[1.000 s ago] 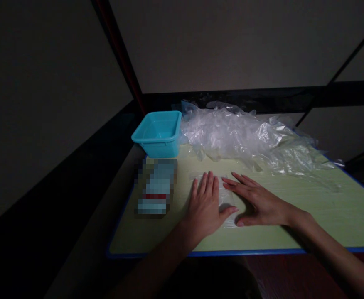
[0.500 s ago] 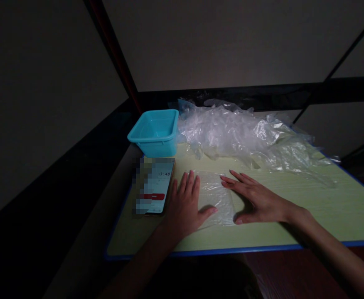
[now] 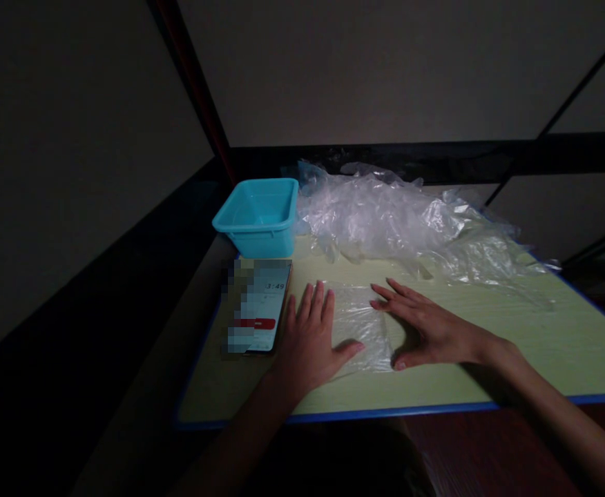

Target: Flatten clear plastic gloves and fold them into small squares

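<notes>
Clear plastic film (image 3: pixel 362 317) lies flat, partly under the left hand (image 3: pixel 307 345), fingers spread, and beside the parted, empty fingers of the right hand (image 3: pixel 429 328); uneven pressing could crease it. Beyond the fingertips sprawls a crumpled plastic heap (image 3: pixel 378 214).

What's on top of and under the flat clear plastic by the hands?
The left hand rests spread over part of the clear plastic; the greenish table shows through underneath. What that hand covers is hidden.

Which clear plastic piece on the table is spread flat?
The sheet nearest the table's blue front edge, partly under the left hand; the table's other clear plastic lies crumpled in a heap farther back.
</notes>
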`<state>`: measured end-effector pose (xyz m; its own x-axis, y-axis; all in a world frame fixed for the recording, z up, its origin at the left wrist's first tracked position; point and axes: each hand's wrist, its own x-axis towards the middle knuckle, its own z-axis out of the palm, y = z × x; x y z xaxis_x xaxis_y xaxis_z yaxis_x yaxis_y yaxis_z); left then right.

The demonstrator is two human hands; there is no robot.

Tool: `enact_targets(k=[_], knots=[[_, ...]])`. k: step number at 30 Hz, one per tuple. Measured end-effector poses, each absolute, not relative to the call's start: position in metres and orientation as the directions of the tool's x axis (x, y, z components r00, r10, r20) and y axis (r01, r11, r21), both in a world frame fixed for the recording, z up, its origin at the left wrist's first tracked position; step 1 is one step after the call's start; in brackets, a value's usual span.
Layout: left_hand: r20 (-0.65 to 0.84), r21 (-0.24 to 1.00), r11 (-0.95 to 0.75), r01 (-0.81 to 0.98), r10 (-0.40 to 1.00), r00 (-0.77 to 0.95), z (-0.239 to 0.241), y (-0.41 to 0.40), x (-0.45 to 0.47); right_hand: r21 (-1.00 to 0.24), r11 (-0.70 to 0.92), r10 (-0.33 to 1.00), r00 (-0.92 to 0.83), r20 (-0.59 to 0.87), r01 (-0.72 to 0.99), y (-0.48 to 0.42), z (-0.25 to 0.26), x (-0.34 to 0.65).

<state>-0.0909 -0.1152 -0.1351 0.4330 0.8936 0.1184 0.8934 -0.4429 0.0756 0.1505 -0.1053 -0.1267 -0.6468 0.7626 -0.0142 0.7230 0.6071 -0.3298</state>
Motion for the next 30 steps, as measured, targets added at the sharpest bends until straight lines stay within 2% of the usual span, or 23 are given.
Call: enact_targets(k=[7,13,18,22,30], knots=[[0.125,0.094,-0.448,0.889,0.891,0.436,-0.136,-0.115,-0.091,-0.276,0.606,0.769,-0.638,-0.039,0.746,-0.107,-0.126,0.151],[0.137,0.105,-0.438,0.893,0.896,0.423,-0.134,-0.117,-0.090,-0.202,0.622,0.772,-0.635,0.002,0.756,-0.115,-0.131,0.162],[0.145,0.125,-0.444,0.887,0.893,0.426,-0.134,-0.117,-0.090,-0.246,0.665,0.736,-0.675,0.053,0.705,-0.124,-0.124,0.157],[0.159,0.128,-0.447,0.885,0.890,0.426,-0.135,-0.117,-0.090,-0.266,0.706,0.687,-0.726,0.030,0.656,-0.133,-0.120,0.148],[0.162,0.126,-0.455,0.882,0.886,0.434,-0.135,-0.116,-0.093,-0.257,0.694,0.701,-0.712,0.030,0.673,-0.137,-0.128,0.148]])
